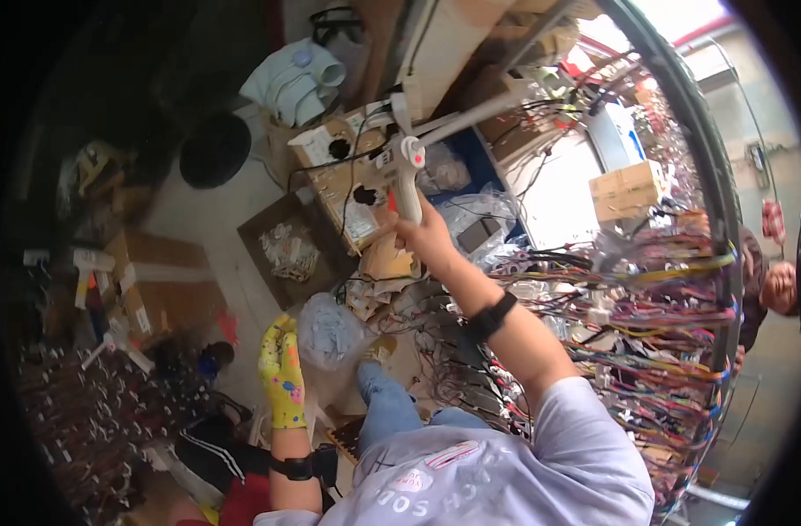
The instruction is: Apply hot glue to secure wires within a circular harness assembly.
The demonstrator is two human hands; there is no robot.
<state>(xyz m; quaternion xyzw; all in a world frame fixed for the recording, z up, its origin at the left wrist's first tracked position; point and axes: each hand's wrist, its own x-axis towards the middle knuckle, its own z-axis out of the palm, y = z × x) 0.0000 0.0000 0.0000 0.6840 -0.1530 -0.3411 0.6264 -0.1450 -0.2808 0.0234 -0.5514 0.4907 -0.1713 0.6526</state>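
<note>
My right hand [428, 235] is bare and wrapped round the handle of a white device [407, 180]. Its rounded head has a red spot, and a pale blade-like piece stands above it; I cannot make out its exact kind. Just beyond it lies an open cardboard box [326, 158] with cables across it. My left hand [282, 373] wears a yellow glove with coloured spots. It is held up beside a clear plastic bag [330, 333] of pale pieces, apart from it, with fingers fairly straight and nothing visible in them.
An open carton [291, 250] holds small whitish parts. Bundles of coloured wires [655, 320] hang along a rack on the right. A closed cardboard box [168, 285] stands at left, near a black round object [215, 149]. Another person [773, 289] is at the far right.
</note>
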